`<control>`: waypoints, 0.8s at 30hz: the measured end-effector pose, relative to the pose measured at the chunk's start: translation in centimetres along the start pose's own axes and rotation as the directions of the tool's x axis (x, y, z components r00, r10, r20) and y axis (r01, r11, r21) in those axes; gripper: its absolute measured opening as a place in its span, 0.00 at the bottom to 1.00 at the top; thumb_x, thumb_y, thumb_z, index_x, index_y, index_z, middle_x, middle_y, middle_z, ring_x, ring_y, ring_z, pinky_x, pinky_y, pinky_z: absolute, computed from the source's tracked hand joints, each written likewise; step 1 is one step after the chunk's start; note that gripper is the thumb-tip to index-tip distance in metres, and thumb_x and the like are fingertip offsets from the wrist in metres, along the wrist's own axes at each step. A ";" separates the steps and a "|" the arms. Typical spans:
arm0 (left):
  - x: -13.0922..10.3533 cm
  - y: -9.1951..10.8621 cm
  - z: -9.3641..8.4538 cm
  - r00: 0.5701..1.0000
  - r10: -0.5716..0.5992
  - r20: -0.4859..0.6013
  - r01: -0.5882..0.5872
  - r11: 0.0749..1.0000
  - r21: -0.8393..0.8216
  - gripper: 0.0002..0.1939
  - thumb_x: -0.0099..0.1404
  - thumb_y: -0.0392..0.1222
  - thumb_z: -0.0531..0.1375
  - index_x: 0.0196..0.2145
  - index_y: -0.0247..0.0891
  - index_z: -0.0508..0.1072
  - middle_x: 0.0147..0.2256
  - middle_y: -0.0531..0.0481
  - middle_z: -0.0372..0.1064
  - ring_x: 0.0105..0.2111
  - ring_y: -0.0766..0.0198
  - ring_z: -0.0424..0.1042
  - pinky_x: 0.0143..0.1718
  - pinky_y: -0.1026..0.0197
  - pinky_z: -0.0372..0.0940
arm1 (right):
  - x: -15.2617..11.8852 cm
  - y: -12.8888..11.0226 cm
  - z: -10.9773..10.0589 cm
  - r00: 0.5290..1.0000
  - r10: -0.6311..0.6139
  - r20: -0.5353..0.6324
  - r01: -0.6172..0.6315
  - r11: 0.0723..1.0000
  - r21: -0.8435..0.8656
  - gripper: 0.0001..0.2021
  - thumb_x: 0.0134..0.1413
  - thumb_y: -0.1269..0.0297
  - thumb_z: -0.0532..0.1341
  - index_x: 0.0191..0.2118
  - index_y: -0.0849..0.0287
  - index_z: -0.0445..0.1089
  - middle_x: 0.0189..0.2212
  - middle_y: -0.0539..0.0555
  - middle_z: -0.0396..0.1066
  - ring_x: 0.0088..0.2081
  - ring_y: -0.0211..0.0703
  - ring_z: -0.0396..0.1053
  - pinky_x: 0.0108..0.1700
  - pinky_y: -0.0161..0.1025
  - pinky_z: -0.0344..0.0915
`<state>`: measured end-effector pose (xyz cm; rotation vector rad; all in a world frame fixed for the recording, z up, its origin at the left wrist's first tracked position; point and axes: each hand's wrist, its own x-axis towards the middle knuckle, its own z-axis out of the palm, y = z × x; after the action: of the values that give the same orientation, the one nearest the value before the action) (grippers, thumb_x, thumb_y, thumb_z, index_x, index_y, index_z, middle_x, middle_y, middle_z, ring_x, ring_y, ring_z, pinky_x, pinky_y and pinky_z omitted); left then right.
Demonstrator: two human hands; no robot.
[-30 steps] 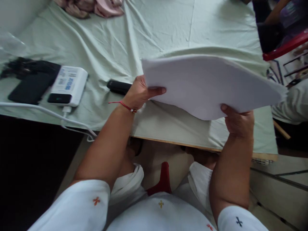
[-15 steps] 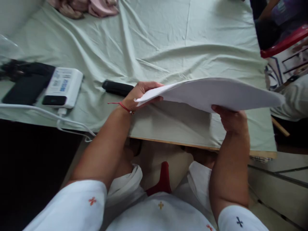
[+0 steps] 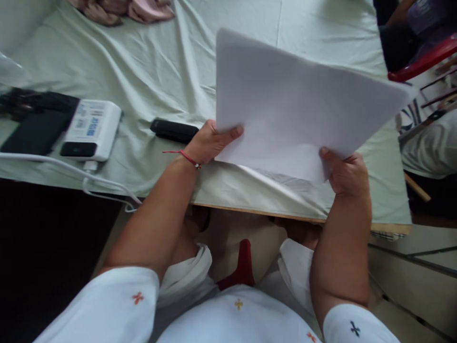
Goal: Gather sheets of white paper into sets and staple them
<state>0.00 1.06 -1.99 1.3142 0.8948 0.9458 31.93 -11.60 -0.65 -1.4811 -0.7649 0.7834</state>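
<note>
We hold the white paper between our two hands, and it extends ahead of them, above the worktop. It may be more than one sheet, but we cannot tell how many. Its long axis goes across, from the left hand toward the right, and its far right corner reaches out past the right hand. Both hands are in contact with it, so neither is nearer: the left pinches it at the near left corner, the right at the near edge, on the right side. Each hand is closed on the paper with the thumb on top; the fingers below are mostly hidden.

Just beside the left hand, on its outer side, lies a black object, partly covered by this hand. Farther to the left is a white power bank with a white cable near it. Well ahead of the left hand lies a crumpled pink cloth. Beyond the right hand, off the worktop, we see a red chair.
</note>
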 end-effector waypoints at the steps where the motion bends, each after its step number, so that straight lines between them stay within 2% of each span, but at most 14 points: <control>1: 0.0 0.0 0.0 0.999 -0.036 -0.008 0.036 0.999 -0.027 0.22 0.60 0.57 0.74 0.43 0.38 0.80 0.40 0.46 0.79 0.38 0.59 0.76 0.43 0.55 0.77 | 0.0 -0.1 0.1 1.000 0.015 0.002 -0.015 1.000 0.009 0.16 0.41 0.58 0.80 0.36 0.56 0.79 0.34 0.49 0.79 0.35 0.41 0.75 0.42 0.40 0.76; 6: -0.1 -0.1 0.4 0.985 -0.175 -0.005 0.173 0.979 -0.112 0.18 0.62 0.52 0.73 0.42 0.37 0.80 0.39 0.44 0.79 0.36 0.58 0.78 0.38 0.56 0.77 | -0.2 -0.8 0.7 0.999 0.044 -0.026 -0.044 0.998 0.034 0.20 0.39 0.55 0.82 0.37 0.57 0.80 0.37 0.55 0.81 0.38 0.47 0.79 0.42 0.45 0.78; 12: 0.0 0.0 0.5 0.980 -0.199 -0.013 0.195 0.971 -0.139 0.10 0.66 0.44 0.69 0.41 0.36 0.79 0.37 0.46 0.77 0.37 0.56 0.80 0.40 0.54 0.76 | -0.3 -0.7 0.7 0.995 0.095 0.035 -0.095 0.995 0.010 0.22 0.36 0.52 0.82 0.38 0.53 0.81 0.37 0.51 0.83 0.35 0.45 0.79 0.39 0.45 0.81; 15: 0.0 0.0 0.2 0.983 -0.181 -0.012 0.178 0.973 -0.149 0.10 0.65 0.44 0.71 0.40 0.37 0.79 0.37 0.46 0.78 0.37 0.57 0.79 0.41 0.54 0.77 | -0.1 -0.3 0.6 0.993 0.109 0.054 -0.109 0.994 0.004 0.20 0.32 0.54 0.83 0.34 0.51 0.80 0.37 0.51 0.83 0.34 0.45 0.78 0.38 0.43 0.81; 20: -0.3 0.1 -0.3 0.985 -0.160 0.059 0.166 0.980 -0.111 0.15 0.59 0.45 0.75 0.40 0.36 0.81 0.39 0.44 0.81 0.39 0.56 0.79 0.42 0.56 0.76 | 0.3 0.0 0.4 0.997 0.035 -0.063 -0.032 0.999 0.035 0.19 0.32 0.54 0.83 0.32 0.49 0.79 0.34 0.49 0.81 0.33 0.46 0.78 0.37 0.47 0.81; 24: -0.5 0.2 -0.6 0.980 -0.160 0.119 0.163 0.987 -0.013 0.17 0.58 0.50 0.76 0.39 0.36 0.83 0.37 0.45 0.82 0.38 0.56 0.79 0.37 0.60 0.75 | 0.3 -0.3 0.4 0.993 -0.005 -0.114 0.011 0.999 0.051 0.17 0.35 0.56 0.82 0.32 0.49 0.79 0.34 0.49 0.81 0.36 0.48 0.79 0.39 0.49 0.81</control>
<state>-0.76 0.77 -1.85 1.2452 0.8829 0.7426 31.73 -11.10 -0.39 -1.4626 -0.6598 0.7014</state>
